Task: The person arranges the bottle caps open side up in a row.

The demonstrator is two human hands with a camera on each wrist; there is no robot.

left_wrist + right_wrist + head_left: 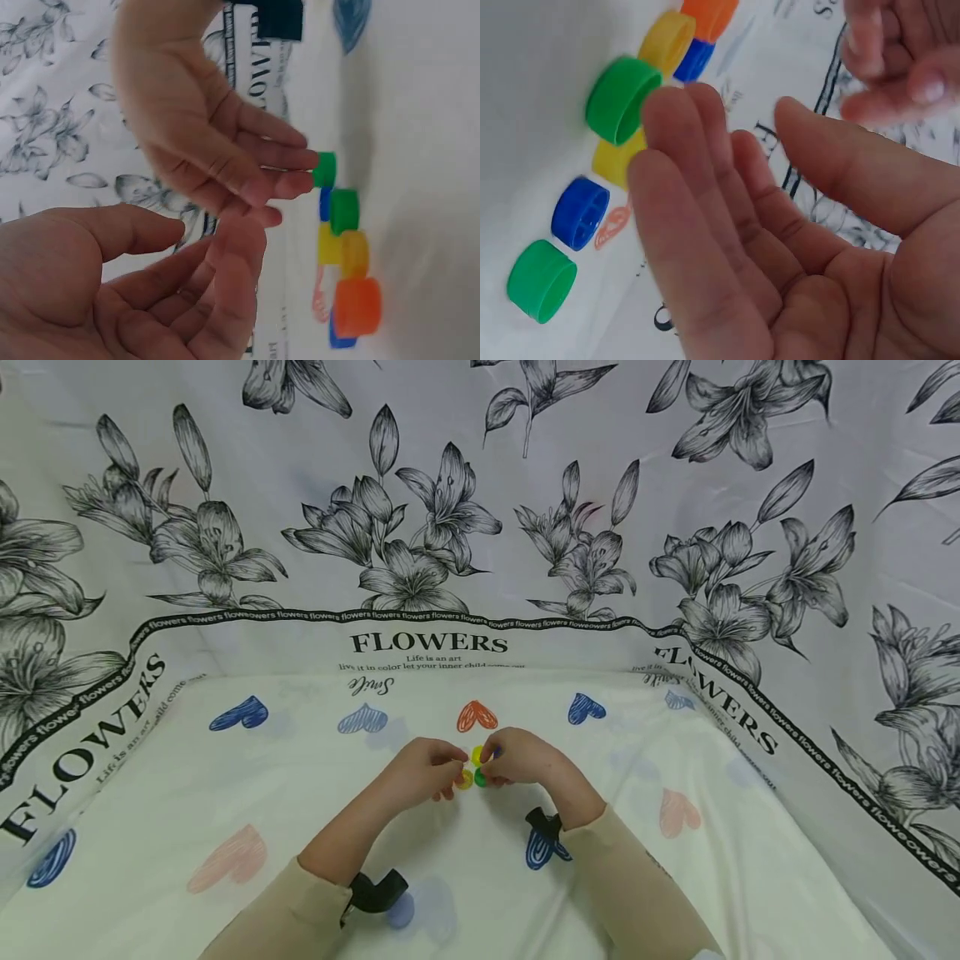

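Several plastic bottle caps stand in a small cluster on the cloth, among them a green cap (481, 777) and a yellow cap (477, 756) in the head view. My left hand (423, 770) is just left of them, fingers loosely bent, holding nothing; it hides some caps. An orange cap (357, 307) lies nearest it in the left wrist view. From the right, my right hand (521, 756) hovers by the cluster with thumb and fingers apart. Its fingertips overlap a green cap (622, 101) in the right wrist view; contact cannot be told. A blue cap (581, 214) is close by.
The white cloth (315, 793) with printed hearts covers the surface. A flower-printed curtain (450, 577) rises behind and along both sides. Black straps (375, 892) sit on the wrists, over beige sleeves.
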